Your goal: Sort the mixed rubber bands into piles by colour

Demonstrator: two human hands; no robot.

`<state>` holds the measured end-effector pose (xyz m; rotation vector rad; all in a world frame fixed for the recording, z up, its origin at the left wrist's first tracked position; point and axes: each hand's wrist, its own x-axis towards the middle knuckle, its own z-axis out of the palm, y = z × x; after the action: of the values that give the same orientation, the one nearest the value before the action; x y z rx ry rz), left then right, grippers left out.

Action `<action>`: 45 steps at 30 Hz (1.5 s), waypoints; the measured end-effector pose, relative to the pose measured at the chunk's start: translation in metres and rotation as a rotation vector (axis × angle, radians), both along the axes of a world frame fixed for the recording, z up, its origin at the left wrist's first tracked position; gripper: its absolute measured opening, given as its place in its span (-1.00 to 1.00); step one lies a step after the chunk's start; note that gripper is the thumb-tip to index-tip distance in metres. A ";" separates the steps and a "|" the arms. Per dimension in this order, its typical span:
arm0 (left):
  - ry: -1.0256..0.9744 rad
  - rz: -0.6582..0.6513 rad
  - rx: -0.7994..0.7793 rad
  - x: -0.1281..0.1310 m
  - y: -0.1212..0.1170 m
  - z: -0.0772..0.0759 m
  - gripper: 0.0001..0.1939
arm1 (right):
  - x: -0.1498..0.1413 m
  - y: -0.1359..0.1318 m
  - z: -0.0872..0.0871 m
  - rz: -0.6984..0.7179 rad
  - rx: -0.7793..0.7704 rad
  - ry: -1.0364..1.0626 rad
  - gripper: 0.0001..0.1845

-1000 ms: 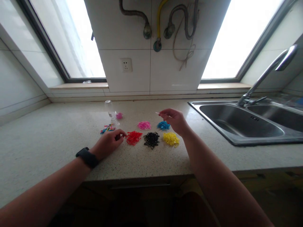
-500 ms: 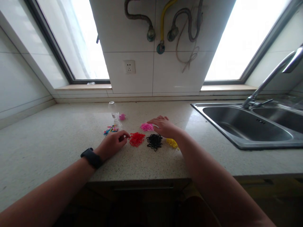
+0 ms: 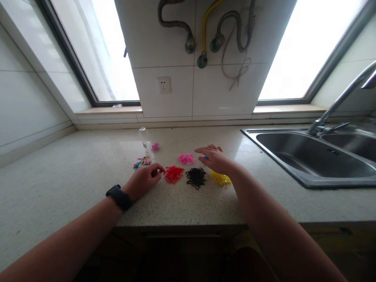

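Small rubber bands lie sorted by colour on the counter. My left hand (image 3: 146, 181), a dark watch on its wrist, rests with curled fingers, its fingertips at the edge of the red bands (image 3: 174, 174). Whatever those fingertips pinch, if anything, is hidden. Fingers stretched forward, my right hand (image 3: 216, 159) hovers over some blue bands (image 3: 206, 157), mostly covered by it. Pink bands (image 3: 186, 158) lie left of it, black bands (image 3: 196, 177) nearer me, and yellow bands (image 3: 220, 178) below its wrist. A mixed-colour pile (image 3: 141, 162) sits behind my left hand.
Behind the mixed pile is a clear bottle (image 3: 145, 140), with a pink cap (image 3: 155, 146) beside it. To the right a steel sink (image 3: 305, 181) with a faucet (image 3: 337, 94) is set into the speckled counter (image 3: 73, 180). Hoses and a socket (image 3: 165, 85) are on the wall.
My right hand has moved right, off the pink bands, and a bit of blue now shows under it. My left hand stays by the red bands. The view has shifted slightly.
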<state>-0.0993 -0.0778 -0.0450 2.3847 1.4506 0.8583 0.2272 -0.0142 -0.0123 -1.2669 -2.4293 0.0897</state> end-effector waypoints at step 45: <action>0.180 0.133 0.098 -0.097 0.031 0.039 -0.67 | 0.106 0.045 -0.047 -0.406 -0.005 0.463 -0.73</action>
<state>-0.1958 -0.0467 -0.0062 2.5169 1.6880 0.7781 0.3328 0.0303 -0.0597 -1.5189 -1.7560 0.2447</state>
